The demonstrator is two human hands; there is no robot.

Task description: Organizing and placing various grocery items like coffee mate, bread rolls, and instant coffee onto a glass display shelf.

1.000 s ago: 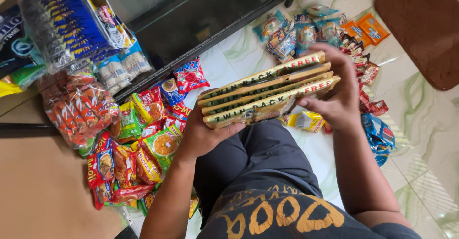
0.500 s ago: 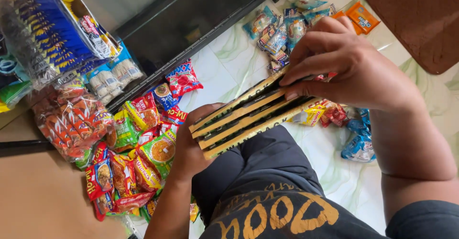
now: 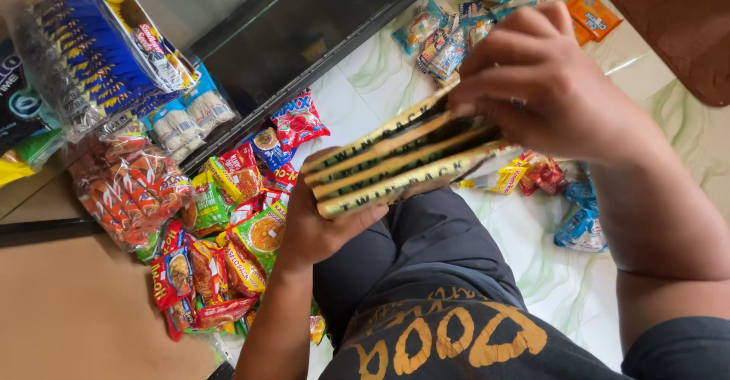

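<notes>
Hands both grip your stack of 4 flat gold packs (image 3: 395, 163) above your lap. Your left hand (image 3: 319, 224) clamps the near-left end, fingers wrapped under; your right hand (image 3: 544, 91) curls its fingers over the far end. Snack packets (image 3: 220, 228) crowd the left edge; white marble floor (image 3: 563, 281) lies open to the right.

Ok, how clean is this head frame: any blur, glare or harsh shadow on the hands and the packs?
Head view: right hand slightly motion-soft; left hand and the stack of gold packs sharp; even daylight, soft sheen on the pale floor, no hard shadows.
</notes>
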